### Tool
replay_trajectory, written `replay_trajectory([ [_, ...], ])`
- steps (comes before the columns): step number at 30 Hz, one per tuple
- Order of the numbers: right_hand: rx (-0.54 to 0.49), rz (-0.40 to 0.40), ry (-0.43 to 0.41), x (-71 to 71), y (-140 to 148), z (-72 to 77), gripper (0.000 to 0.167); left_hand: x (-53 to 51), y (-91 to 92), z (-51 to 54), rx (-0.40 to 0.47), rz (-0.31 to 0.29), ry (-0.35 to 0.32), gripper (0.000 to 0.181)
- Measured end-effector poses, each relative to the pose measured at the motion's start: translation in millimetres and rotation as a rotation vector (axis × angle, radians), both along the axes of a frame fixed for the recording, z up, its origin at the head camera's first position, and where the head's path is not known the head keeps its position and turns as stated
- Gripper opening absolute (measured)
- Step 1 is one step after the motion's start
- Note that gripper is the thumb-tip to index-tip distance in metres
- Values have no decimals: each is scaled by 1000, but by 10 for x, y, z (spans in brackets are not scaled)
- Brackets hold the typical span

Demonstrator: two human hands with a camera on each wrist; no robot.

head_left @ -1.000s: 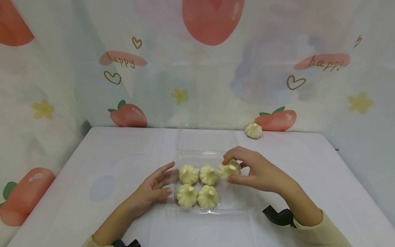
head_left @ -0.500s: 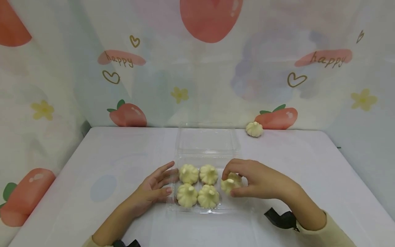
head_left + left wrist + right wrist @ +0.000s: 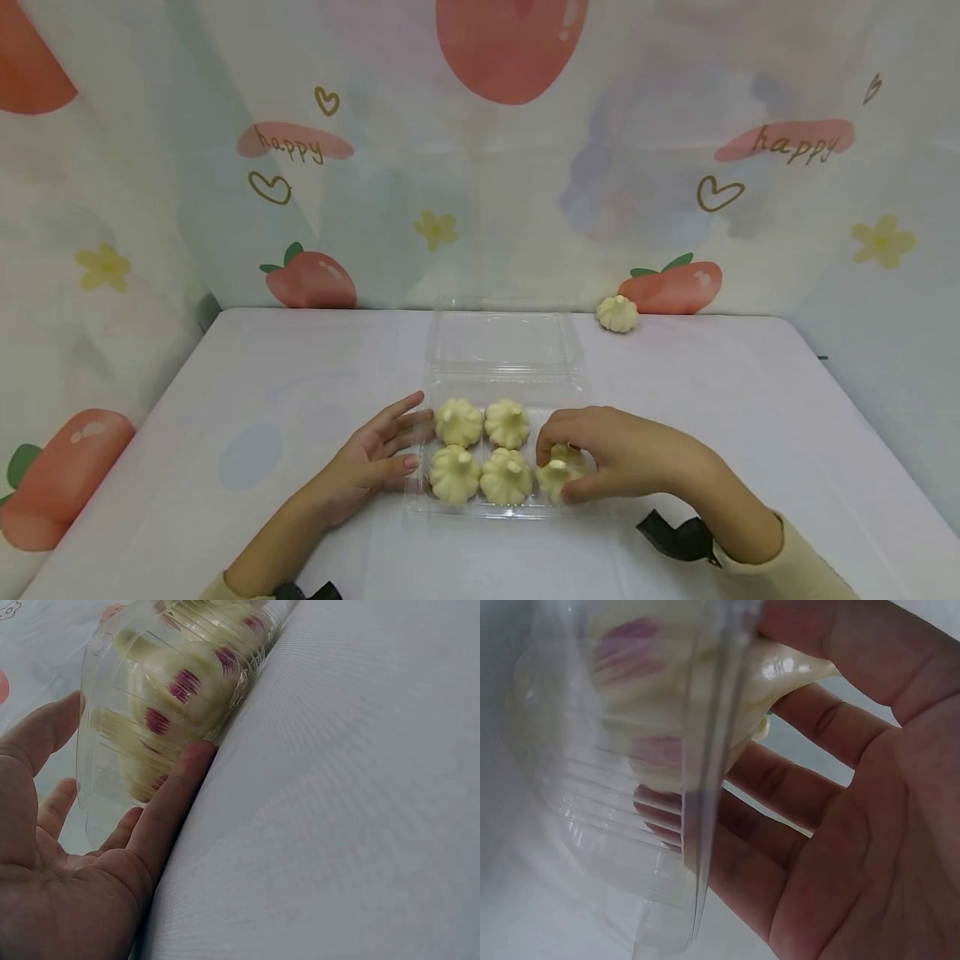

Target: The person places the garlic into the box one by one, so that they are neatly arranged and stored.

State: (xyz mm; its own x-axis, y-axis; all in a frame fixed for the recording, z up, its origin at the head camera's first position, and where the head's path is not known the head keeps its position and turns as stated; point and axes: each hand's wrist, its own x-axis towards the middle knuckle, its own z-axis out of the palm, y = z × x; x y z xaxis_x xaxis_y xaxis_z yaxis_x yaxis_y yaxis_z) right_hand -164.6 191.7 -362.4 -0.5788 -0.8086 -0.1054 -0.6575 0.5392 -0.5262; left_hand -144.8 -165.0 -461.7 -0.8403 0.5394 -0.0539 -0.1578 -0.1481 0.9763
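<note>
A clear plastic clamshell box (image 3: 504,510) lies open on the table, its lid (image 3: 504,340) folded back. Several pale garlic bulbs (image 3: 459,422) sit in its left and middle parts, stems upward; in the left wrist view, purple patches show on a bulb (image 3: 176,682) through the wall. My right hand (image 3: 637,454) pinches another garlic bulb (image 3: 552,479) between thumb and fingers, inside the box's front right part. The right wrist view shows this bulb (image 3: 772,671) partly behind the plastic wall. With extended fingers, my left hand (image 3: 367,467) touches the box's left side.
One more garlic bulb (image 3: 617,314) lies at the table's back edge, right of the lid. A patterned cloth (image 3: 487,208) hangs behind the white-covered table (image 3: 300,358). A black strap (image 3: 678,535) is at the right wrist.
My right hand has moved toward the front and down with the garlic bulb, from the box's back right to its front right. The left hand has stayed in place.
</note>
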Motion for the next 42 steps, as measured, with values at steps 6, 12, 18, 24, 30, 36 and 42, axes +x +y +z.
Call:
replay_trajectory([
  [6, 2, 30, -10, 8, -39, -12, 26, -2, -11, -10, 0, 0, 2, 80],
  [12, -7, 60, 25, -2, -68, -40, 23, -10, -5, 0, 1, -2, 6, 80],
  [18, 0, 60, -5, 1, -64, -47, 23, -16, -3, 4, 3, -8, 9, 80],
  [24, -15, 51, -16, -6, -59, -31, 26, -20, -4, 3, 0, -7, 13, 80],
  [30, -89, 29, -34, -44, -13, -24, 33, -24, -11, -8, 2, -5, 4, 80],
  [36, -211, -5, -70, -146, 67, -44, 39, -14, -11, -9, 3, -6, -5, 80],
  [42, -309, -85, -23, -262, 158, -90, 43, -11, 3, -6, 6, -5, -4, 79],
])
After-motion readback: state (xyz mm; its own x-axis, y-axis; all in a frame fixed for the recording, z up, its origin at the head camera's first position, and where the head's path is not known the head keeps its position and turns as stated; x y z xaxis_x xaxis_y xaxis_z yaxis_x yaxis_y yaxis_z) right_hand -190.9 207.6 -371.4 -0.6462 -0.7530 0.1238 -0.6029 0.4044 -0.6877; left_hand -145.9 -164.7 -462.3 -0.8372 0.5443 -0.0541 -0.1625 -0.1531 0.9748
